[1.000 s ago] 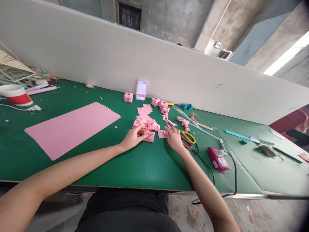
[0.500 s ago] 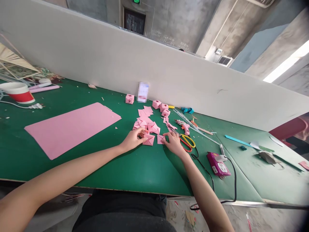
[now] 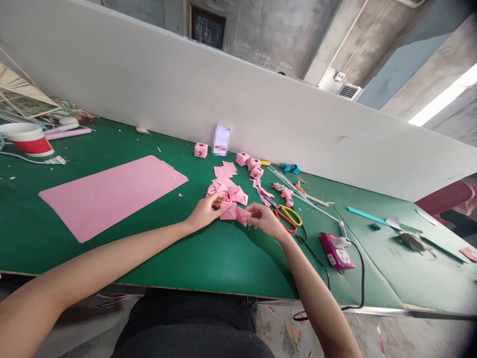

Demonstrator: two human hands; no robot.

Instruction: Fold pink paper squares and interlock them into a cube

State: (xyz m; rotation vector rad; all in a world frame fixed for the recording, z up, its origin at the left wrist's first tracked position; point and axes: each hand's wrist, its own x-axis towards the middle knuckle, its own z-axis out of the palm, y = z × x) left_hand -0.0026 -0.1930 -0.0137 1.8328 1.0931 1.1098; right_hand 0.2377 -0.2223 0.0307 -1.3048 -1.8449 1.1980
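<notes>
My left hand (image 3: 207,211) is closed on a folded pink paper piece (image 3: 228,211) low over the green table (image 3: 208,263). Thumb and fingers of my right hand (image 3: 262,219) pinch a second folded pink paper piece (image 3: 243,216), whose left edge meets the first. Just behind them lies a heap of folded pink papers (image 3: 219,185). Scissors (image 3: 288,218) with red and yellow handles lie right of my right hand. Several pink paper cubes (image 3: 254,164) with cut-out holes stand near the partition.
A large pink paper sheet (image 3: 112,194) lies at left, beyond it a paper cup (image 3: 28,139). To the right are a pink glue gun (image 3: 286,194), clear glue sticks (image 3: 305,196) and a magenta box (image 3: 337,252) with a black cable. A white partition (image 3: 149,89) bounds the back.
My right hand has lifted its folded paper piece off the table, tilted it and brought it left against the other piece. My left hand stays nearly in place.
</notes>
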